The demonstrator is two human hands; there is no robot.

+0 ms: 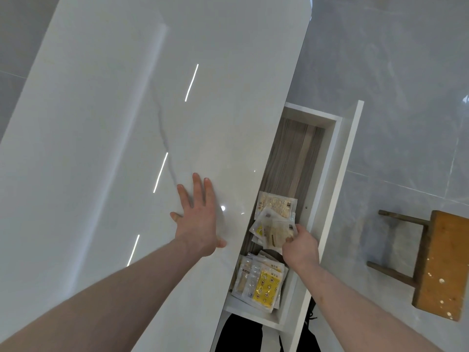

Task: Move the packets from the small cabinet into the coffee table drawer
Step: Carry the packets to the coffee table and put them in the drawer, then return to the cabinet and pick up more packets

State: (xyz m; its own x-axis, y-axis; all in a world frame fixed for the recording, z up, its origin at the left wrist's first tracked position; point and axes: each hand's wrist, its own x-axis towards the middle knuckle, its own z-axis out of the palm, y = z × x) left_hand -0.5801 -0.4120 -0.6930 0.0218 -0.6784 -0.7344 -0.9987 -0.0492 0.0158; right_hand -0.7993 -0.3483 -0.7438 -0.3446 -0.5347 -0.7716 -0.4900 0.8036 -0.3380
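Note:
The coffee table drawer (327,179) stands pulled out to the right of the glossy white table top (127,123); its floor is grey wood grain. My right hand (300,246) pinches a clear packet (275,231) over the drawer's middle, on top of other loose packets (276,204). A stack of yellow and clear packets (261,280) lies at the drawer's near end. My left hand (198,219) rests flat on the table top, fingers spread. The small cabinet is out of view.
A wooden stool (441,262) stands on the grey tiled floor to the right of the drawer. The far half of the drawer holds nothing. Dark trousers (241,334) show below the drawer's near edge.

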